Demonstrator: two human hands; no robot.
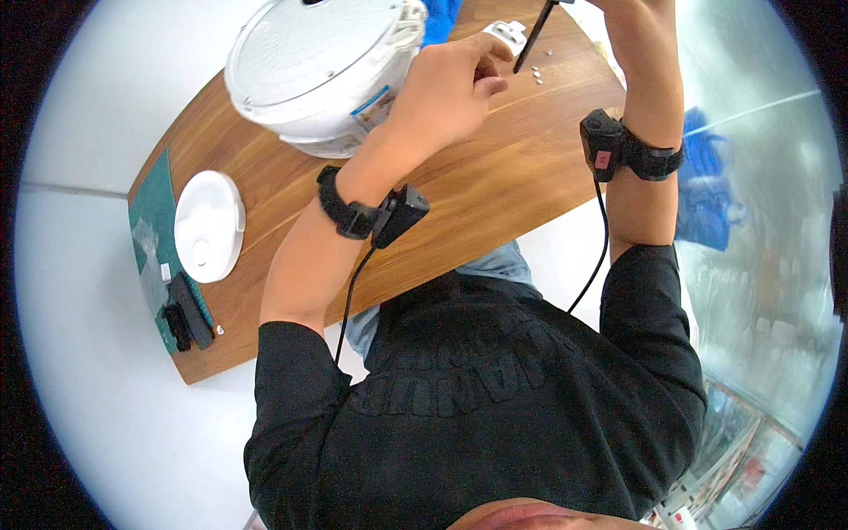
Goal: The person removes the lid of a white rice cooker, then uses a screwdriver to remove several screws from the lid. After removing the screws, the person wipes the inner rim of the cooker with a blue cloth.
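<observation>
A large round white appliance, with screws around its flat top face, stands at the back of the table. Just right of it is my left hand, its index finger and thumb apart, with no object visible between them. The index fingertip lies close to a small white part; I cannot tell whether they touch. A slim black shaft like a screwdriver's slants down beside these fingers, its upper end cut off by the frame. My right hand is mostly beyond the top edge, so its fingers and any grip on the shaft are hidden.
Several tiny white bits lie on the wooden table. At left, a round white lid-like piece partly overlaps a green mat, near dark strap-like items. Something blue sits behind the appliance. Cables hang from both wrist devices.
</observation>
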